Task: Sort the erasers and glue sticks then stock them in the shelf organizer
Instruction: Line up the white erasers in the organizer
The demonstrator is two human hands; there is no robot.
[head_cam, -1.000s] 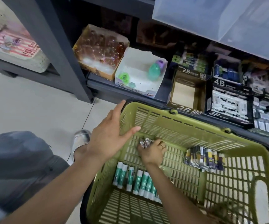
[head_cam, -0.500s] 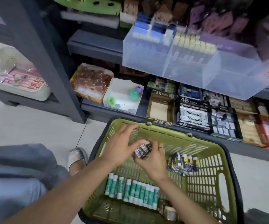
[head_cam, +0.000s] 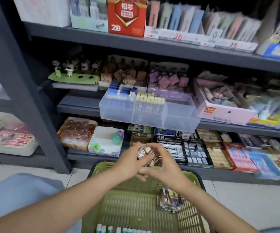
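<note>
Both hands meet above the far rim of the green basket (head_cam: 102, 167). Together my left hand (head_cam: 129, 163) and my right hand (head_cam: 164, 165) grip a bunch of small wrapped 2B erasers (head_cam: 146, 153). Inside the basket lies another pile of erasers (head_cam: 168, 200) on the right, and a row of green-and-white glue sticks (head_cam: 119, 230) shows at the bottom edge. The clear plastic shelf organizer (head_cam: 149, 115) sits on the middle shelf; its left compartments hold blue and yellow-capped items, and the right compartment looks empty.
Below the organizer, the bottom shelf holds 2B and 4B eraser boxes (head_cam: 168, 143), a white box with a green egg-shaped item (head_cam: 105, 143) and a tray of amber items (head_cam: 77, 132). A dark shelf post (head_cam: 26, 91) stands at left.
Both hands have lifted the bunch of erasers out of the basket toward the shelves. The view has tilted up, so the middle and upper shelves now show.
</note>
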